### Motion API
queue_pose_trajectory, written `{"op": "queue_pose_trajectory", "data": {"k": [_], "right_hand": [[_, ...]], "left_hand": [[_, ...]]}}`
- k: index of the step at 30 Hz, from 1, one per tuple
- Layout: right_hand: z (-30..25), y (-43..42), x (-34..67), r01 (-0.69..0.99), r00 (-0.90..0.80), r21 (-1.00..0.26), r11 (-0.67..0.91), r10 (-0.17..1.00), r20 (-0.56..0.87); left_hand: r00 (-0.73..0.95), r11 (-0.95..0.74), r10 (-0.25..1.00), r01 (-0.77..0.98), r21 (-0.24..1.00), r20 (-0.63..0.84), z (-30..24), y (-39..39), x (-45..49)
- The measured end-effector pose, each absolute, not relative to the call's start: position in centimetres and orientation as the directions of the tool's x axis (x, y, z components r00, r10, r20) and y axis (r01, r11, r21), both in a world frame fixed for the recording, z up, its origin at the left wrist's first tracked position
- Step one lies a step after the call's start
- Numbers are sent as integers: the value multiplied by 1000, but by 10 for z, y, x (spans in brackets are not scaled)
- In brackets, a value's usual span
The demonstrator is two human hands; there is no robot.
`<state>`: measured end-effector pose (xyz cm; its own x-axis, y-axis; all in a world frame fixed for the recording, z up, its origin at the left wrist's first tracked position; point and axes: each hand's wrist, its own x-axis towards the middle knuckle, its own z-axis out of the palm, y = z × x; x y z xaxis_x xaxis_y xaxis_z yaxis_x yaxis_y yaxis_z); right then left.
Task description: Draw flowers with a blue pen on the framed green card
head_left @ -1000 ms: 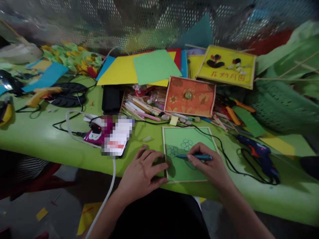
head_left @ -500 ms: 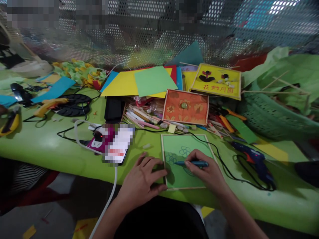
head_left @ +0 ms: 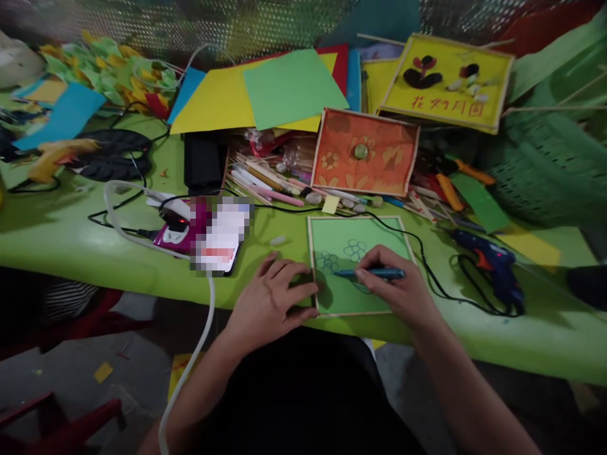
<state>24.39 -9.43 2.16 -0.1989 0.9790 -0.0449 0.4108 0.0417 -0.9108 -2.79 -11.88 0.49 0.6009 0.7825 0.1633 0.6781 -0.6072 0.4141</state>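
Observation:
A green sheet in a thin light-coloured frame lies flat on the green table, with two flowers drawn on it in dark lines. My right hand is closed around a blue-green marker pen, its tip at the left flower. More drawn lines below the flowers are partly covered by this hand. Spread fingers of my left hand rest at the frame's left edge, holding nothing.
Behind the sheet are an orange framed picture, a yellow framed picture and loose sticks and pens. A glue gun with a black cable lies right. Left are a phone and a purple power strip.
The view has tilted down, so the table sits higher in the picture. Both hands keep nearly the same places on the sheet, with the pen still at the left flower.

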Motion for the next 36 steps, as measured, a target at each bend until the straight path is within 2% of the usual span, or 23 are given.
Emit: {"op": "queue_pose_trajectory", "data": {"k": [6,26,36], "right_hand": [[24,-95,244,393,-216,-919,39,975,-51],[33,-96,249,306,-311,-945,-117,926,-215],[29,-98,259,186,-225,-980,-70,968,-112]], "left_hand": [[605,-610,780,677,413,161,5,-119,-28],[603,-612,779,672,416,171,4,-119,-28],[604,-605,781,665,439,161,3,-117,-29]]}}
